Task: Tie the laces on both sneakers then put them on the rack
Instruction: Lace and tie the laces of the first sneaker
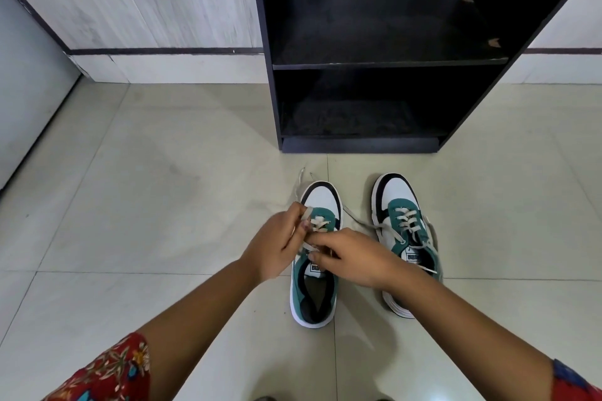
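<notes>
- Two shelves of the rack [387,63] stand bare, straight ahead of the person and well beyond both sneakers; its open front faces them.
- Floor [146,205]: pale tiles carry both sneakers, side by side, just apart, toes toward the rack, heels toward the person.
- Right sneaker [399,205]: long axis runs near to far, tilted slightly; its laces [407,225] lie loose across the tongue and trail onto the floor, apparently untied. The right forearm crosses its heel.
- Left sneaker [314,290]: long axis also points at the rack. It lies directly under both hands, which meet over its tongue, so the work in hand is judged to be this shoe's knot.
- Left hand [277,247]: fingers curled, pinching a lace strand [308,212] at the outer side of the eyelets; a free end [301,177] trails past the toe.
- Right hand [355,257]: fingers closed on lace at the throat, thumb tucked; the exact strand is hidden.
- Judgement: both hands are equally near; the next pull runs across the shoe's axis.
</notes>
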Demonstrator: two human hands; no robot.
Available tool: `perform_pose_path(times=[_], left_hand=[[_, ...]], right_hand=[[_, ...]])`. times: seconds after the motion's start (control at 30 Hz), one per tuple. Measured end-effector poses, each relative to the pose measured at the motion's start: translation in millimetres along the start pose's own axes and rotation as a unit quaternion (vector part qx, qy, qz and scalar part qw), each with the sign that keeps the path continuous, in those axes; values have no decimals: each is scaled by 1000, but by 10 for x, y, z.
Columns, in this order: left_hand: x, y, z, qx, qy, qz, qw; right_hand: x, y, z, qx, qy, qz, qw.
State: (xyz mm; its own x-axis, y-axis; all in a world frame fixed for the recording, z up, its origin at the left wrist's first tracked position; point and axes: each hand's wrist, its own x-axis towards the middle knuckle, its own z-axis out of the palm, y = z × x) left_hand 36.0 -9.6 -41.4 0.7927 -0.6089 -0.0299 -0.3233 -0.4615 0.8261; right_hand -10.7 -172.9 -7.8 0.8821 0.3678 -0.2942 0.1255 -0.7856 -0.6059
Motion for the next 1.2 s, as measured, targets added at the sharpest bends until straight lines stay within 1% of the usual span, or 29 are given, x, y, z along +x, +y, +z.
perform_pose_path(times=[0.07,0.1,0.17,0.2,0.27,0.33,0.4,0.47,0.53,0.6,0.67,0.7,0.73,0.8,0.83,0.87,0.9,0.93,0.97,1.0,1.03,1.07,1.1,1.13,1.17,1.2], left_hand=[[25,-59,-50,99,60,33,993],[43,-84,-74,150,77,50,984],[49,-131,-118,234,92,85,964],[47,-139,-136,254,90,94,958],[28,-83,-179,230,53,66,970],[8,15,-198,153,1,0,988],[-5,71,-193,97,-48,-49,993],[-14,98,-219,101,-75,-58,990],[-30,112,-252,133,-79,-37,987],[-63,106,-286,161,-44,-19,986],[-105,76,-317,169,53,-2,984],[-129,61,-336,162,108,-1,981],[-148,26,-356,151,154,-6,976],[-189,-37,-369,151,211,-23,965],[-215,-66,-362,158,226,-29,961],[-241,-105,-349,163,236,-39,957],[-265,-145,-335,167,243,-55,954],[-288,-203,-327,175,244,-74,951],[-312,-268,-326,196,231,-95,948],[-342,-362,-327,232,199,-121,945],[-373,-449,-332,269,150,-155,939],[-406,-521,-330,298,95,-189,931],[-437,-583,-324,318,48,-211,923],[-467,-630,-313,327,14,-216,920],[-491,-650,-292,321,-8,-204,925],[-504,-654,-263,299,-17,-180,937]], right_hand=[[-49,31,23,43,87,20,995],[-81,44,41,84,121,29,989],[-128,74,111,163,171,24,971],[-146,87,148,173,191,18,966],[-167,115,239,149,212,23,966],[-171,120,332,96,214,41,971],[-156,67,416,61,214,46,974],[-124,6,471,77,228,52,969],[-95,-13,454,118,247,74,959],[-83,36,403,152,257,80,951],[-105,95,296,182,260,82,945],[-141,109,214,225,261,92,934],[-180,104,113,291,266,100,914],[-253,122,-67,422,290,105,852],[-290,136,-147,446,306,108,834],[-327,160,-216,440,315,118,833],[-363,199,-277,389,312,141,856],[-392,238,-330,279,274,181,903],[-415,274,-354,134,193,224,946],[-437,268,-356,1,98,260,961],[-455,252,-329,-95,23,285,954],[-472,209,-300,-152,-25,295,943],[-478,178,-246,-189,-54,294,935],[-472,154,-181,-222,-75,281,931],[-450,153,-114,-249,-83,263,928],[-424,148,-63,-262,-68,244,931]])
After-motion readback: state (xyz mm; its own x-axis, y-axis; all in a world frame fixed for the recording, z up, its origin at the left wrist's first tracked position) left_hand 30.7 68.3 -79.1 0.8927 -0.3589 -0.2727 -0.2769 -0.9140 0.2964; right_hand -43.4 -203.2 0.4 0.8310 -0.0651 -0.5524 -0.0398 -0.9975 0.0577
